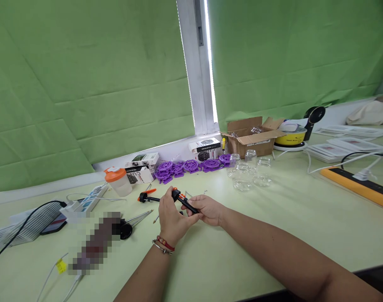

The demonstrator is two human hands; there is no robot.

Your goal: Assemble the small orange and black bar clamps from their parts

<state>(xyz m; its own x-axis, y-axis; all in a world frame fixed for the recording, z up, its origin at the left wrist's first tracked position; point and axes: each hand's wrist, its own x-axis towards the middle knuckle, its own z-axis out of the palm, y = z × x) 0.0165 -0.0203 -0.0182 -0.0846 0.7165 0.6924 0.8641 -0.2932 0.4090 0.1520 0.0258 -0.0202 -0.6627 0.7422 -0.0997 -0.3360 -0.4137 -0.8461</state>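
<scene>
My left hand [171, 220] is closed around a black rod-shaped piece [190, 206] with a wide round black end and a bit of orange on it. From the other side, my right hand [207, 209] pinches the lower end of the same piece. Just left of my hands, a similar black piece [151, 199] with an orange part [150, 192] lies on the table. Some thin metal screwdriver-like shafts [141, 216] rest nearer me. My fingers hide part of the held piece.
Purple plastic wheel-like parts [190, 166] line the back, beside small boxes [141, 174]. Clear glass jars [242, 176] stand right, before an open cardboard box [253, 140]. An orange-lidded cup [118, 181] and power strip [93, 197] are left; an orange-and-black strip [364, 191] lies right.
</scene>
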